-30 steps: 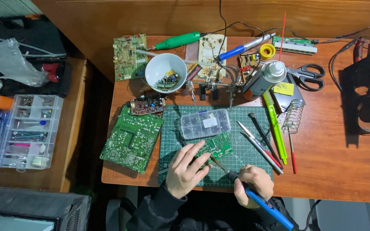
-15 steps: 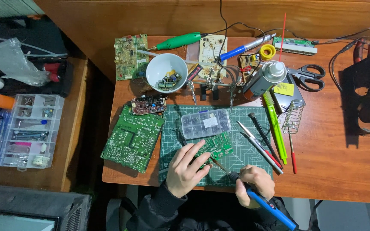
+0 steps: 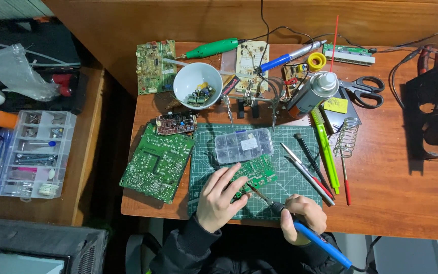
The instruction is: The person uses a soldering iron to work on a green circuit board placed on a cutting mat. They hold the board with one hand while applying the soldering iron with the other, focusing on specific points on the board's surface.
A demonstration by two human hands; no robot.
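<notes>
Change since earlier frames: almost none; both hands and the iron sit where they were a second ago, low in the frame, with at most a slight shift of the iron's tip over the board.
Left hand [image 3: 218,199]: lower centre, fingers spread and curled down onto the small green circuit board [image 3: 253,176], pinning its near left edge flat.
Right hand [image 3: 304,217]: lower right of centre, closed in a fist-like pen grip round the soldering iron [image 3: 300,226], fingers wrapped fully about the handle.
Soldering iron: blue handle running down to the bottom right edge, dark collar, thin metal tip slanting up-left to the board's lower edge; whether the tip touches cannot be told.
Small green circuit board: lies tilted on the green cutting mat [image 3: 206,152], lower centre of the frame, just below the clear parts box [image 3: 244,145]; green face with pale markings and small components, partly hidden by the left fingers.
Cutting mat: gridded, near the front edge of the wooden table [image 3: 391,203].
Beside the mat: a large green circuit board [image 3: 157,162] to the left, loose hand tools [image 3: 307,165] to the right.
Upper centre: white bowl [image 3: 197,85] holding small components.
Far left: clear compartment organiser [image 3: 34,147] on a lower side surface.
</notes>
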